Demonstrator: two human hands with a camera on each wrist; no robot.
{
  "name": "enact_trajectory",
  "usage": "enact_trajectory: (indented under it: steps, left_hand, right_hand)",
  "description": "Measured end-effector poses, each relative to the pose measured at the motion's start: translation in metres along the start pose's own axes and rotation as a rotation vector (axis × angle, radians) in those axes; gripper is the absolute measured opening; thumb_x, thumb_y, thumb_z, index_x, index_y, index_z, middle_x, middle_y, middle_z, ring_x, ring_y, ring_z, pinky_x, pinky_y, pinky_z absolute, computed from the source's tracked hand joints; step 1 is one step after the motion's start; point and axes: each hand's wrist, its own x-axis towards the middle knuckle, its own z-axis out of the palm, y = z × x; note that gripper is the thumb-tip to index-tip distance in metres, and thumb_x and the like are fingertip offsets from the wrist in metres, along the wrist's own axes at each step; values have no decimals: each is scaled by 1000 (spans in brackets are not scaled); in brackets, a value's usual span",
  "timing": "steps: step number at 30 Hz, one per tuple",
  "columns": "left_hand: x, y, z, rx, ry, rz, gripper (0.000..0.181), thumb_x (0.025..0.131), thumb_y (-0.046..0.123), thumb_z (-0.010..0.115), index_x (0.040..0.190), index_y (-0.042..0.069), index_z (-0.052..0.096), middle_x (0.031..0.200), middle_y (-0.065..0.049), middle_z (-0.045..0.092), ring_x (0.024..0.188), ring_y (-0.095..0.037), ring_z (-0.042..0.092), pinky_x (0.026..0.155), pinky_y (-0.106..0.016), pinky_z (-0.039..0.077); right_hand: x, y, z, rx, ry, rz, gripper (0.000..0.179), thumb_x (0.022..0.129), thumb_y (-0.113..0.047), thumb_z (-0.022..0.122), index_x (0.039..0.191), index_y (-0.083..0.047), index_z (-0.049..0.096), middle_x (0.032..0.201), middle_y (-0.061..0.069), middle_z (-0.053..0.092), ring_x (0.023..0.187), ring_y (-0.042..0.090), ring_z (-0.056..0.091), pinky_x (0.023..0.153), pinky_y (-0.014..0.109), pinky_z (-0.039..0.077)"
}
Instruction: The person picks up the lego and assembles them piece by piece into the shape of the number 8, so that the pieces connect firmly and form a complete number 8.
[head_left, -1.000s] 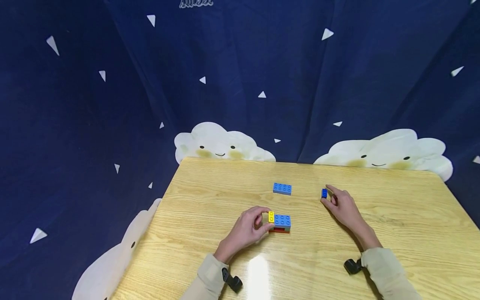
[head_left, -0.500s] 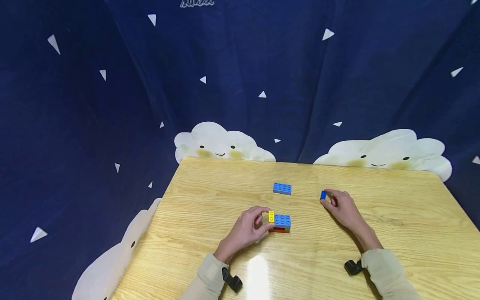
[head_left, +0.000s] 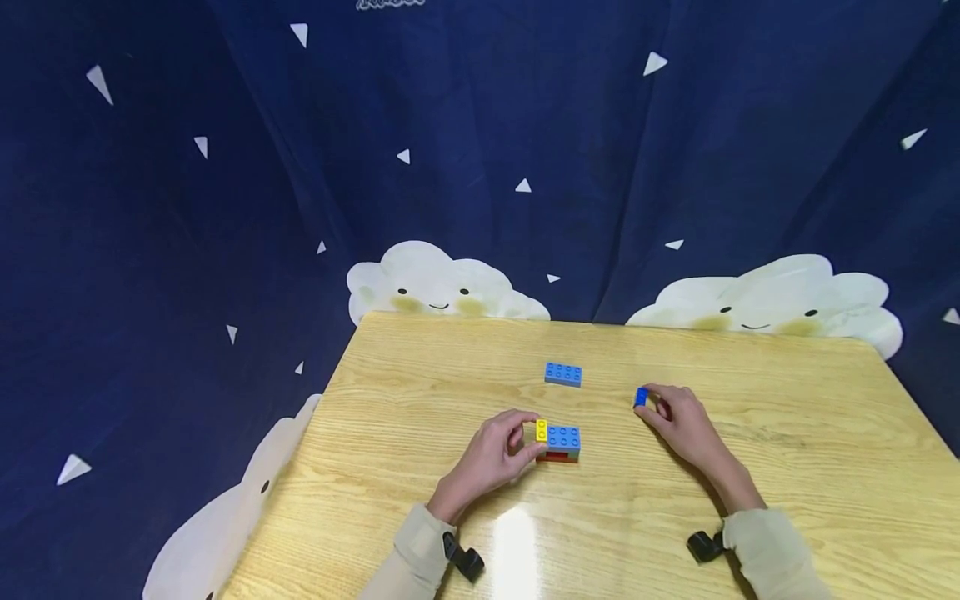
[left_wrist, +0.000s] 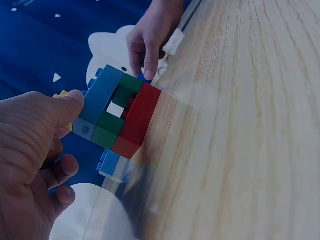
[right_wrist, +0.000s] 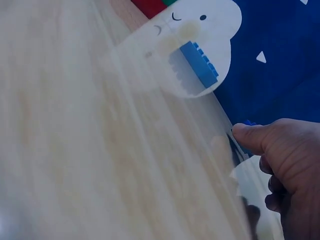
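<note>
In the head view a stack of toy bricks stands mid-table. My left hand [head_left: 491,454] pinches the yellow brick [head_left: 542,430] at its top left between thumb and finger. Beside the yellow brick on the top layer is a blue brick [head_left: 564,437]. The left wrist view shows green bricks [left_wrist: 104,140] below it, a red brick [left_wrist: 137,122] at the bottom and a white piece [left_wrist: 116,110] inside. To the right, my right hand [head_left: 684,429] pinches a small dark blue brick [head_left: 641,397], mostly hidden behind the thumb in the right wrist view.
Behind the stack, a loose blue brick [head_left: 563,375] lies studs up on the wooden table [head_left: 420,358]. A dark blue curtain [head_left: 480,125] with white clouds and triangles hangs past the table's far edge. Light glares off the tabletop near the front.
My right hand has closed its fingertips on the small dark blue brick and brought it slightly left and nearer. The left hand stays on the stack.
</note>
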Motion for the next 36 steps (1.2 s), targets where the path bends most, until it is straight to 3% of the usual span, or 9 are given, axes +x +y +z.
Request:
enact_trajectory:
  steps: [8, 28, 36]
  left_hand:
    - [1, 0, -1, -3, 1, 1, 39, 96, 23, 79, 130, 7, 68, 73, 8, 42, 67, -2, 39, 84, -27, 53]
    - [1, 0, -1, 14, 9, 29, 39, 95, 22, 79, 129, 6, 68, 73, 7, 43, 66, -2, 40, 80, -25, 50]
    - [0, -1, 1, 9, 6, 7, 39, 95, 22, 79, 129, 7, 68, 73, 6, 43, 67, -3, 39, 77, -24, 48]
  right_hand:
    - [-4, -25, -2, 30, -9, -15, 34, 95, -14, 78, 124, 1, 71, 68, -7, 42, 73, 15, 39, 72, 30, 32]
    - [-12, -89, -5, 86, -68, -80, 37, 92, -16, 81, 127, -5, 72, 76, -10, 43, 81, 11, 39, 70, 28, 35]
    - [-14, -105, -1, 130, -81, -135, 38, 90, -15, 83, 125, -7, 73, 76, -12, 43, 81, 9, 39, 69, 26, 35]
